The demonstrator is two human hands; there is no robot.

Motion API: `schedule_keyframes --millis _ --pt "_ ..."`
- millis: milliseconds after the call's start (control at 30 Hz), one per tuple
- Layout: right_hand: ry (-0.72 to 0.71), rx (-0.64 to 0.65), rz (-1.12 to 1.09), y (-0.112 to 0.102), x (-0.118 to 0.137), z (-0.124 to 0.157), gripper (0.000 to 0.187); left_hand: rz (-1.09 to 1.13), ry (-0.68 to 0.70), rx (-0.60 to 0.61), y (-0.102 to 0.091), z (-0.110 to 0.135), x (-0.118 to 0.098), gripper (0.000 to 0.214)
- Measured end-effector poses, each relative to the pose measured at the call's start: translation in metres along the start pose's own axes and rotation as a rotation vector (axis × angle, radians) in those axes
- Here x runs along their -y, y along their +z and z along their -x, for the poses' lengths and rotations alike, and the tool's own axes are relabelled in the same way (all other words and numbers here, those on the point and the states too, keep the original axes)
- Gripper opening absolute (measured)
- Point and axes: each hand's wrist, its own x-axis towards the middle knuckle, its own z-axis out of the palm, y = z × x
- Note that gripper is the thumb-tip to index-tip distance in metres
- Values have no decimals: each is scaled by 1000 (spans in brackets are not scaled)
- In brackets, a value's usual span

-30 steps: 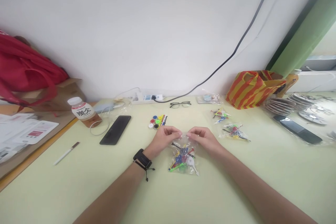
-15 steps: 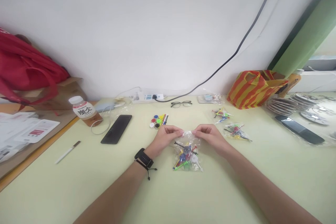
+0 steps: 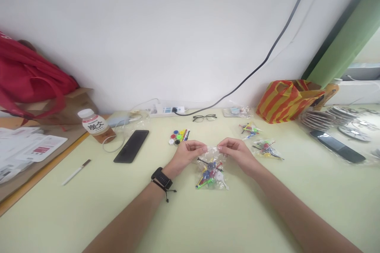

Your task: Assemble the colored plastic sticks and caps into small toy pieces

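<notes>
A clear plastic bag (image 3: 211, 172) of small colourful plastic parts hangs between my hands, its top edge pinched at both corners. My left hand (image 3: 187, 156), with a black watch (image 3: 162, 178) at the wrist, grips the left corner between thumb and fingers. The right corner is pinched by my right hand (image 3: 237, 154). Behind my left hand lies a loose group of coloured discs and sticks (image 3: 178, 136), partly hidden by that hand. Two similar filled bags rest beyond my right hand: a nearer bag (image 3: 267, 149) and a farther bag (image 3: 249, 129).
At left are a black phone (image 3: 131, 146), a drink bottle (image 3: 96, 126) and a pen (image 3: 76, 172). Glasses (image 3: 204, 118) and a power strip (image 3: 166, 110) sit by the wall. A striped bag (image 3: 289, 101), stacked discs (image 3: 316, 120) and a dark wrapped slab (image 3: 338, 146) are on the right.
The bag's lower end has risen slightly, and my right hand has shifted a little upward. Both hands keep their pinch on the bag's top edge.
</notes>
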Motion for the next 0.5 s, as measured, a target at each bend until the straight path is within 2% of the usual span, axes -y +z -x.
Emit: schedule_keyframes --millis 133,300,500 --pt "-7 -11 -18 0 -1 0 24 16 -28 -9 -1 0 2 33" --pt "-7 36 -29 0 -3 0 24 51 -39 -77 -1 -1 0 31" --pt "33 -31 -69 -5 -12 -4 22 52 -39 -89 1 -2 -2 32"
